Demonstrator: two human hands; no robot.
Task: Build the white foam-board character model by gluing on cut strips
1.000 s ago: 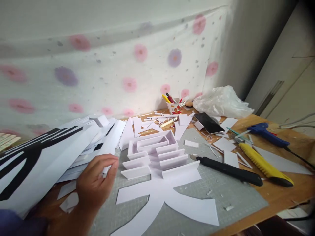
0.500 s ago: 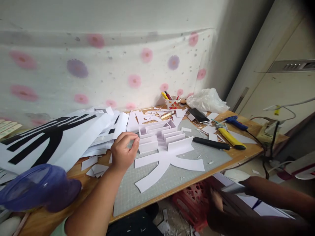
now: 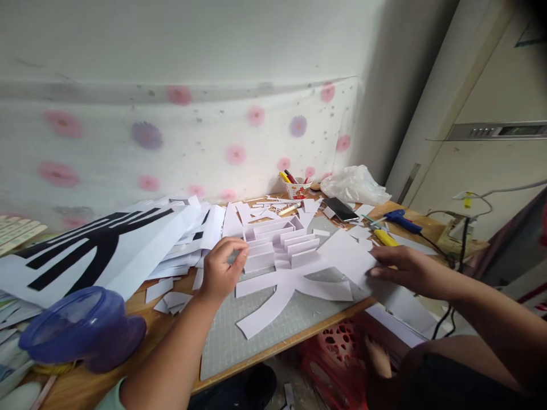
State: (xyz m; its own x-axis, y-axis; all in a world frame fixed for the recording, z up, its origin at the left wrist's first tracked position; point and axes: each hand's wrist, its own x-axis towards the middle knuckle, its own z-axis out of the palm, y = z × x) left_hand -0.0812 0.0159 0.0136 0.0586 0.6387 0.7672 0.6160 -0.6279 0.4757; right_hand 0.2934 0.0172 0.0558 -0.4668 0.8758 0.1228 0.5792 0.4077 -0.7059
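My left forearm (image 3: 173, 344) runs up from seven o'clock toward one, and at its end my left hand (image 3: 222, 267) is curled, thumb and forefinger bent round to meet in a loop. My right forearm (image 3: 487, 307) comes in from four o'clock, rising toward ten, wrist nearly straight, and my right hand (image 3: 404, 270) reaches its fingers toward nine in a light pinch.
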